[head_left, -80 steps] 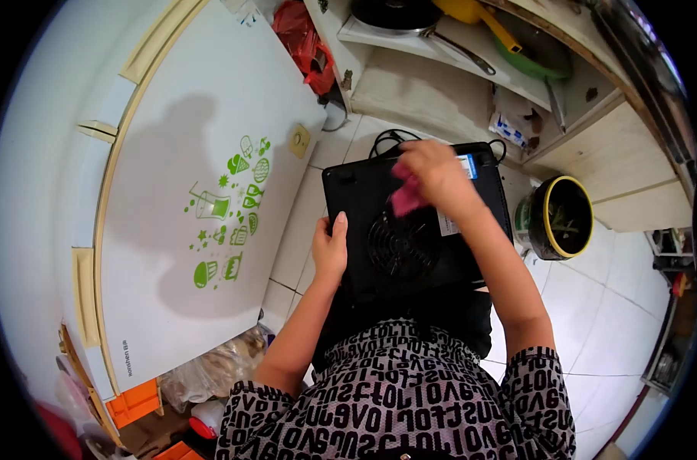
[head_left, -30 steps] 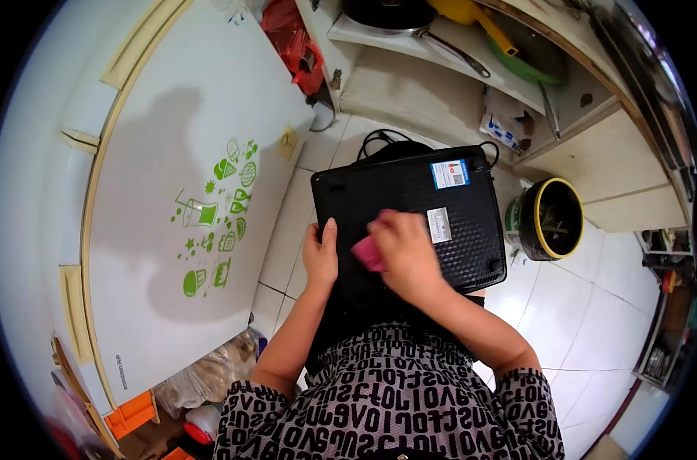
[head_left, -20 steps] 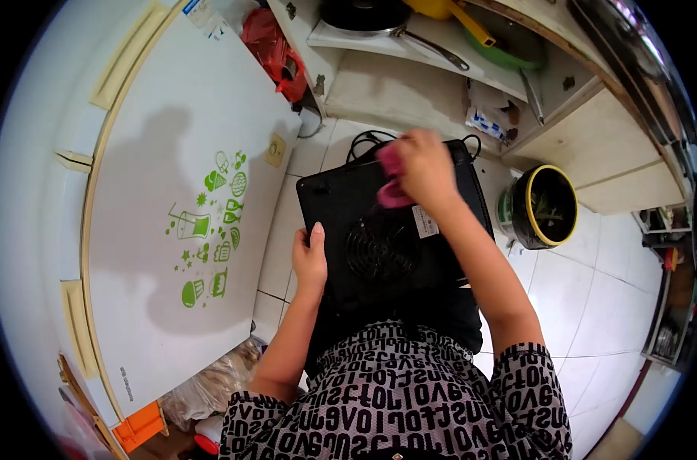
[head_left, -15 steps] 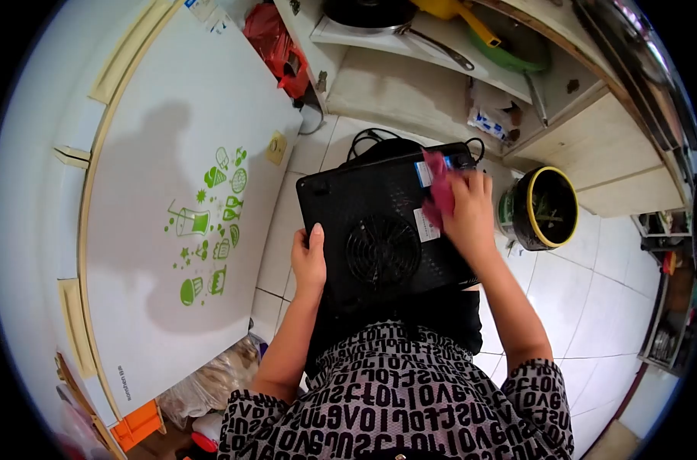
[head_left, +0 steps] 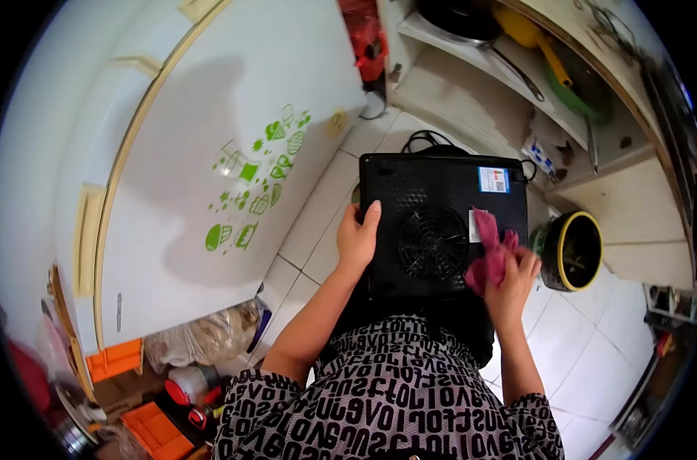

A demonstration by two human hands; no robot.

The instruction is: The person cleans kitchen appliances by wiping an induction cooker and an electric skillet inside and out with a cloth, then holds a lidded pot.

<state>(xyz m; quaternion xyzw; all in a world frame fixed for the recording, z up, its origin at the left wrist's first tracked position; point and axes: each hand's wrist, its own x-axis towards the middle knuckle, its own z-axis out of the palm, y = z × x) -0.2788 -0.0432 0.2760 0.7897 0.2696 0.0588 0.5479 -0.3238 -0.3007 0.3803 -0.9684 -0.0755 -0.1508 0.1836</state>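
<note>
A black induction cooker (head_left: 432,180) rests on my lap with its underside up, showing a round fan grille (head_left: 432,241) and a blue-and-white sticker (head_left: 494,179). My left hand (head_left: 357,239) grips the left edge, thumb on top and the other fingers hidden below. In my right hand (head_left: 512,287) is a crumpled pink cloth (head_left: 488,264), pressed to the cooker near its lower right part. The cloth partly covers a white label (head_left: 475,227) beside the grille. A black cord (head_left: 425,138) loops behind the far edge.
A white fridge (head_left: 172,207) with green pictures stands at left. Ahead is an open cabinet with a frying pan (head_left: 459,21) and a green pan (head_left: 582,92). A yellow-rimmed bin (head_left: 567,287) stands right of the cooker. Orange boxes (head_left: 155,431) and bags lie at lower left.
My right hand and the cloth have moved from the blue sticker down toward the cooker's near right part. The cooker sits straighter in view. My left hand keeps its hold.
</note>
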